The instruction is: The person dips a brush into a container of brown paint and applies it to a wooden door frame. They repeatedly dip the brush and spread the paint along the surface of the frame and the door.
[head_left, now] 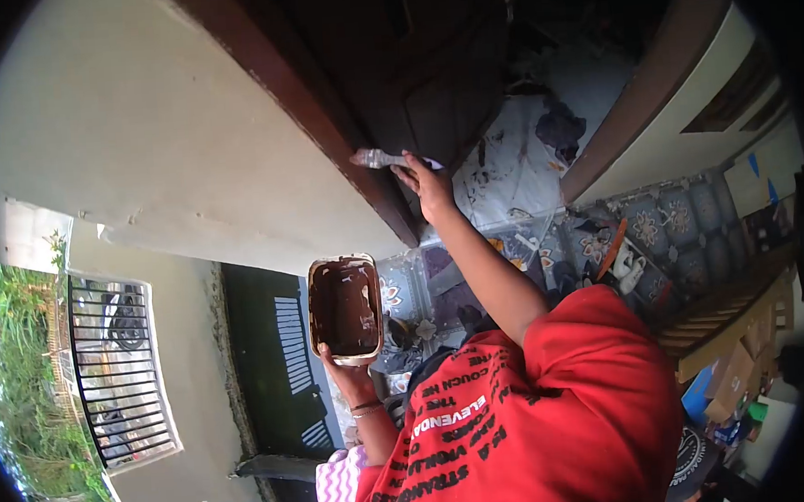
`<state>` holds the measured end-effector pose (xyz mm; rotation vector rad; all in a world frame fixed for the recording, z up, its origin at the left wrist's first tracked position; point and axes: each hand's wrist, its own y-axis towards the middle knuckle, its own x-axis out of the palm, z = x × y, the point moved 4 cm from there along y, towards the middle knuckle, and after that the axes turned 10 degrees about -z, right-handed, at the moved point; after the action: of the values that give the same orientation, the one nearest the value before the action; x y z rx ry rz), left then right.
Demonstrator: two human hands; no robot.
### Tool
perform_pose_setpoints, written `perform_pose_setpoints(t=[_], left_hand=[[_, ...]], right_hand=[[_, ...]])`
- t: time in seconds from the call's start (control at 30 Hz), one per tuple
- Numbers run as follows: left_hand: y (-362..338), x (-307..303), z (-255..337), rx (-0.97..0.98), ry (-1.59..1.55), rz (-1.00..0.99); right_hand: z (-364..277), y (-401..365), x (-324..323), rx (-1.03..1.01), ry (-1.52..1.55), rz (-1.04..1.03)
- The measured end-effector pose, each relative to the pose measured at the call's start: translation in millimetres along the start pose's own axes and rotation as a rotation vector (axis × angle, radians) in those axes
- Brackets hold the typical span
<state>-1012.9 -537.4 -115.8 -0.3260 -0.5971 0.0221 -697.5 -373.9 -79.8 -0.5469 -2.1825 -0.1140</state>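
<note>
My right hand [430,187] is closed around the pale handle of a paintbrush [380,158]. The brush's brown-stained bristles meet the edge of a brown door frame [321,132], beside the cream wall [183,126]. Lower down, my left hand [347,374] grips the near end of a rectangular plastic tub [379,331]. Brown paint [343,305] coats the tub's inside and lies in its bottom. Some of my left fingers are hidden under the tub.
A dark door [428,74] stands beyond the frame. Patterned floor tiles [676,216] hold shoes [626,269] and scattered items. A wooden rack [733,318] and cardboard boxes [732,383] are at the right. A barred window [119,369] is at the left.
</note>
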Motion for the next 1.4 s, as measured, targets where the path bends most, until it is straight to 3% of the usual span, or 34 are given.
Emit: perform_pose_setpoints(t=[0.13,0.2,0.3,0.43,0.47,0.63,0.8,0.83,0.87,0.97,1.0,1.07,1.2,1.23,1.3,1.33,1.4], left_hand=[[-4.5,4.8,19.2,0.099,-0.015,0.019],[-8.1,17.5,36.5,0.124,0.096,0.038],[-1.9,9.1,39.2,0.183,0.162,0.16],[-4.7,33.1,55.0,0.234,0.219,0.173],[-3.8,39.2,55.2,0.245,0.197,0.194],[-2.2,69.3,57.0,0.307,0.202,0.224],[5.9,88.6,35.1,0.31,0.088,0.292],[-2.0,121.9,47.9,0.399,0.05,0.228],[-1.1,133.4,49.0,0.369,0.031,0.198],[8.1,152.6,47.7,0.466,-0.021,0.207],[12.2,157.2,46.3,0.461,-0.057,0.212],[4.2,187.9,63.5,0.537,-0.072,0.189],[-2.5,210.4,84.5,0.514,-0.03,0.141],[-4.6,215.3,89.8,0.511,-0.003,0.129],[-7.2,212.7,96.4,0.478,0.028,0.126],[-8.3,216.8,99.9,0.467,0.037,0.122],[-17.7,231.7,109.2,0.441,0.047,0.106]], right_hand=[[-50.6,-24.3,58.4,-0.124,-0.208,-0.197],[-69.8,-45.0,82.1,-0.128,-0.276,-0.386],[-87.0,-84.9,119.0,-0.077,-0.611,-0.793],[-80.9,-127.6,154.6,-0.111,-1.261,-1.308],[-75.7,-130.2,159.3,-0.074,-1.346,-1.371],[-45.5,-114.2,148.0,-0.351,-1.48,-1.666],[-75.3,-82.5,153.2,-0.301,-1.353,-1.738],[-84.5,-72.2,155.0,-0.305,-1.311,-1.709],[-94.2,-62.7,156.5,-0.306,-1.264,-1.68],[-124.9,-36.7,163.7,-0.083,-1.007,-1.463],[-128.6,-30.4,163.6,-0.103,-1.005,-1.484],[-135.3,-7.6,163.3,0.056,-0.719,-1.292],[-160.1,14.1,177.7,0.247,-0.441,-1.267],[-166.0,16.7,181.3,0.236,-0.441,-1.295],[-188.5,17.0,196.8,-0.162,-0.688,-1.547],[-198.7,9.4,207.1,-0.109,-0.852,-1.725],[-202.3,5.3,212.3,-0.01,-0.916,-1.836]])
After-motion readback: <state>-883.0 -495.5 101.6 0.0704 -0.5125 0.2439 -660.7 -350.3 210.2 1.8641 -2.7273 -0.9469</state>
